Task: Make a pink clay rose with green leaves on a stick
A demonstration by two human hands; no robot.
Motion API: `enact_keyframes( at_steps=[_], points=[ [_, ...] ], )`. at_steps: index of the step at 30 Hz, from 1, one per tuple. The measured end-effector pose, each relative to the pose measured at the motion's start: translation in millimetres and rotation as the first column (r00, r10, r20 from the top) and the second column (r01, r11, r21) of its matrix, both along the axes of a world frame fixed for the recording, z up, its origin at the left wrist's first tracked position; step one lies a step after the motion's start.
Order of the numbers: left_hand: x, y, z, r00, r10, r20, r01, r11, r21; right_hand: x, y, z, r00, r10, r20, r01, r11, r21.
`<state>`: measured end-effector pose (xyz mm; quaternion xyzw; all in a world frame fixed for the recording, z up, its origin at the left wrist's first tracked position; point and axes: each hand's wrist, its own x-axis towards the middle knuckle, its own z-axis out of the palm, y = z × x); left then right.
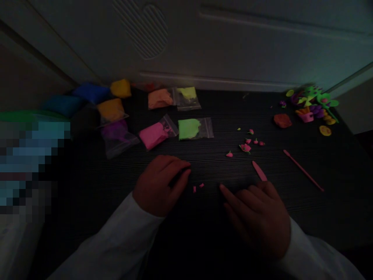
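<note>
My left hand [161,184] rests on the dark tabletop with its fingers curled and the tips of thumb and index finger almost meeting. Anything between them is too dark to make out. Just right of those tips lie two tiny pink clay pieces [198,188]. My right hand [259,217] is low over the table, index finger stretched toward the pieces, thumb apart, other fingers bent. A pink modelling knife [259,171] shows its blade beyond the knuckles; its other end is hidden by the hand. Several small pink clay buds with green leaves [245,147] lie farther back.
Bags of pink clay [154,135], green clay [189,129] and orange clay [159,98] stand back left, near more coloured bags [110,110]. A thin pink tool [304,171] lies right. Finished clay flowers [316,101] and a reddish lump [282,120] are back right, before a pale panel [233,50].
</note>
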<state>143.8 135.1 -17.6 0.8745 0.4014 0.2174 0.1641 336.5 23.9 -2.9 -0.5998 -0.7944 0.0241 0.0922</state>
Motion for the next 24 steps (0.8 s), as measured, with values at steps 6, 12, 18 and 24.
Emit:
enact_keyframes(
  at_steps=[6,12,18,24],
  points=[
    [0.7,1.6,2.8,1.0,-0.025,-0.007,0.025,0.999,-0.025,-0.6,0.6,-0.7,0.999,-0.016,0.032,0.016,1.0,-0.008],
    [0.4,0.4,3.5,1.0,-0.013,-0.003,0.013,1.0,-0.023,-0.5,-0.1,-0.2,0.999,-0.013,0.042,0.014,1.0,-0.014],
    [1.3,0.9,4.2,1.0,-0.017,-0.01,0.017,0.999,-0.03,-0.7,-0.5,-0.6,0.998,-0.016,0.064,0.017,1.0,-0.013],
    [0.4,0.2,3.4,1.0,-0.01,-0.019,0.01,0.999,-0.03,-0.2,0.3,-0.3,0.996,-0.01,0.084,0.011,1.0,-0.012]
  ],
)
